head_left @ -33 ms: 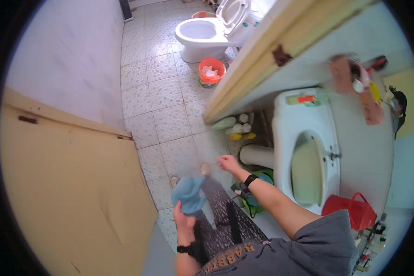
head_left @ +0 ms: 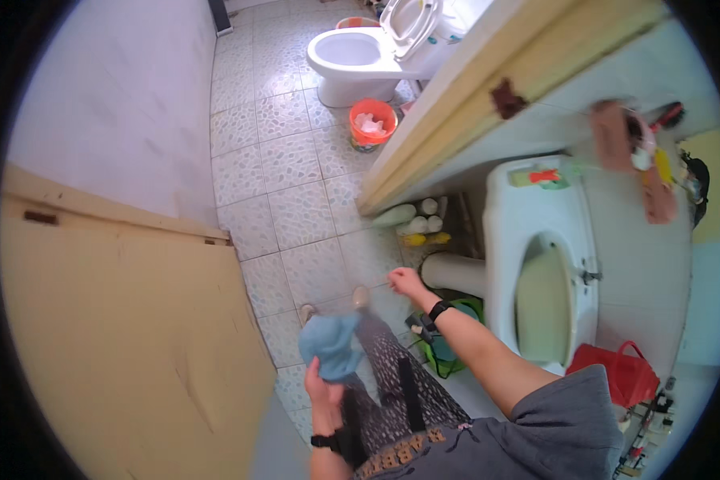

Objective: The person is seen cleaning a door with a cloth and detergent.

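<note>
My left hand (head_left: 323, 390) is closed on a light blue cloth (head_left: 328, 348), which hangs bunched in front of my legs. The thumb presses on the cloth's near side. Out to the right, above a green basket (head_left: 444, 368), my right hand (head_left: 406, 282) has its fingers curled together. Whether anything small is in them cannot be seen. It is apart from the cloth, close to the white pedestal (head_left: 456, 274) of the washbasin. A dark band circles each wrist.
To my right stands a white washbasin (head_left: 500, 232), with a red basket (head_left: 620, 376) beyond its near end. Bottles (head_left: 424, 220) sit on the floor by the yellow door frame (head_left: 424, 152). Ahead are an orange bucket (head_left: 372, 124) and a toilet (head_left: 348, 64). A yellow door (head_left: 112, 320) is at left.
The view has turned slightly, so the surroundings sit a little further right. The cloth stays in my left hand, and my right hand keeps its curled shape.
</note>
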Demonstrator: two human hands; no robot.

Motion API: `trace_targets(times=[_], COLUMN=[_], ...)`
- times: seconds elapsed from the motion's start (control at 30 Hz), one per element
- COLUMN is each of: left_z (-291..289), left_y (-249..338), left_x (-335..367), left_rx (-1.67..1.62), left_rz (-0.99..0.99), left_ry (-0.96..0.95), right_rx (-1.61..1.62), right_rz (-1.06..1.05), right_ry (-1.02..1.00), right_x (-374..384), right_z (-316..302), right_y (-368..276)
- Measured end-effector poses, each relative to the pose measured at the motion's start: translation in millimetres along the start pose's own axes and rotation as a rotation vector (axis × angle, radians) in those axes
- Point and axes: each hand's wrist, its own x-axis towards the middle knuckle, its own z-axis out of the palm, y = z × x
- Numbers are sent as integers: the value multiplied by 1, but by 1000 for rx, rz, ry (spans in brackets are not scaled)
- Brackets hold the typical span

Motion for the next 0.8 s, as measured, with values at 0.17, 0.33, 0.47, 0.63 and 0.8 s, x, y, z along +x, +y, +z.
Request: trace_targets(times=[0.17,0.33,0.47,0.63,0.8], left_z=[-29,-80,-114,-93,-143], left_y=[5,6,11,19,31], left_x=[68,154,217,252,219], left_rx=[262,535,563,265,486], left_rz=[87,171,176,231,35], left_ry=[110,366,214,311,460], right_rx=[232,709,-432,1107,1079], right_rz=[190,154,-253,122,42], right_ry=[225,317,575,804,527], right_x=[181,349,471,516,428], right_z=[1,48,29,12,66], right_y=[76,142,214,224,203])
